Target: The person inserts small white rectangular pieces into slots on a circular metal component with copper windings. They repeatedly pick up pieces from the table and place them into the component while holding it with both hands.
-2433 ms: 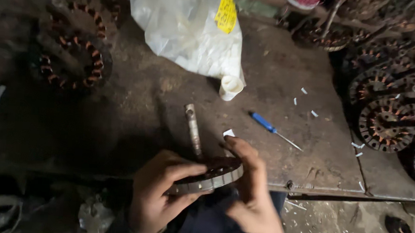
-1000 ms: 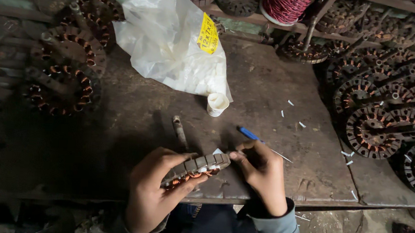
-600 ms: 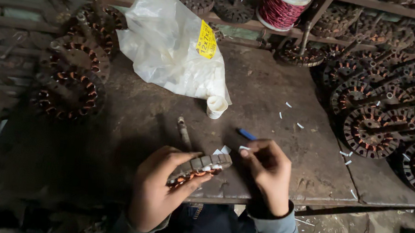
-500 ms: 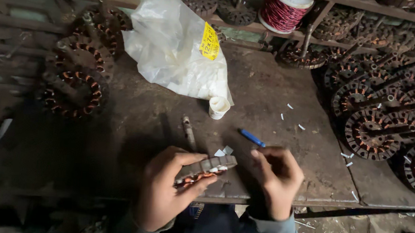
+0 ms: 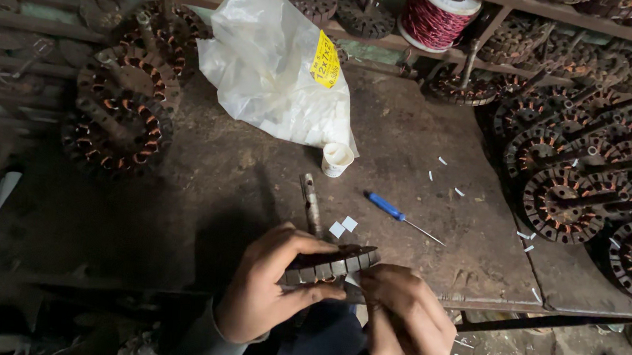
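A: What's sitting on the left?

B: Wound copper coils [image 5: 118, 118] are stacking up, and a white plastic bag [image 5: 274, 80] is lying beside them on the workbench [image 5: 205, 193].

A: And the hands?

B: The left hand [image 5: 269, 288] is gripping the metal ring [image 5: 329, 262] at the bench's near edge. The right hand [image 5: 405, 325] is closing on the ring's right end; half a second ago it was hovering apart, so it's resuming work there.

A: Further right?

B: A blue screwdriver [image 5: 398, 215] is lying untouched

one head-worn camera looks steeply down, close over the workbench [image 5: 183, 191] edge, facing the far shelving.
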The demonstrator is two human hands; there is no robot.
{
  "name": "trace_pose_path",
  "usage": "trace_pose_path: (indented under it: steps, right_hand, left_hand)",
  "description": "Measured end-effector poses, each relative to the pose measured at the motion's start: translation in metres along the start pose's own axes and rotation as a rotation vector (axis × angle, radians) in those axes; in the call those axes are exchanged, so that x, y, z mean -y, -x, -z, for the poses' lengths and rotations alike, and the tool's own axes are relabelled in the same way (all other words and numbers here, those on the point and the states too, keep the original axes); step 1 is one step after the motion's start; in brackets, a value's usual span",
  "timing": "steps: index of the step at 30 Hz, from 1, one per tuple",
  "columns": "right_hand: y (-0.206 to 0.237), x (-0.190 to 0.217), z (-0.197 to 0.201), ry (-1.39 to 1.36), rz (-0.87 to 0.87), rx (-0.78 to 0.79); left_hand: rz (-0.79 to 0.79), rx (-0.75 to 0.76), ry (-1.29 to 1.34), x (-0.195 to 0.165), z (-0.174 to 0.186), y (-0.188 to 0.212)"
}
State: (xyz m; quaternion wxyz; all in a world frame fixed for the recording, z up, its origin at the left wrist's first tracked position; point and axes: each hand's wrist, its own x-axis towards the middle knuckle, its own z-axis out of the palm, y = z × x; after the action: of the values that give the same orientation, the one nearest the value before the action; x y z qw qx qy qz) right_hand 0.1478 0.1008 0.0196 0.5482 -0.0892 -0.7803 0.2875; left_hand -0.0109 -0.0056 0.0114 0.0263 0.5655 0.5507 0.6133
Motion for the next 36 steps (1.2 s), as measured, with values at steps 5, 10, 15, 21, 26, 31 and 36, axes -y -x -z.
trace_pose_path:
  steps: [5,10,15,21,26,31,36]
  right_hand:
    - [-0.005,-0.004,0.006,0.068,0.172,0.123]
    - [-0.010,-0.009,0.008,0.031,0.329,0.210]
    - [-0.011,-0.013,0.012,0.012,0.451,0.268]
    - [-0.008,-0.018,0.009,-0.057,0.396,0.201]
    - [-0.003,-0.015,0.007,-0.136,0.172,0.113]
    - [-0.005,-0.005,0.012,-0.011,0.202,0.190]
    - [-0.008,0.011,0.011,0.134,0.174,0.244]
  left_hand:
    - [0.000,0.106,0.049,0.006,0.008,0.000]
    - [0.045,0.170,0.140,0.003,0.016,0.001]
    - [0.072,0.199,0.182,-0.002,0.018,0.001]
    - [0.085,0.141,0.173,-0.005,0.011,-0.003]
    - [0.100,0.152,0.163,-0.007,0.011,-0.003]
    - [0.091,0.139,0.140,-0.007,0.012,-0.001]
    - [0.098,0.122,0.138,-0.009,0.009,0.000]
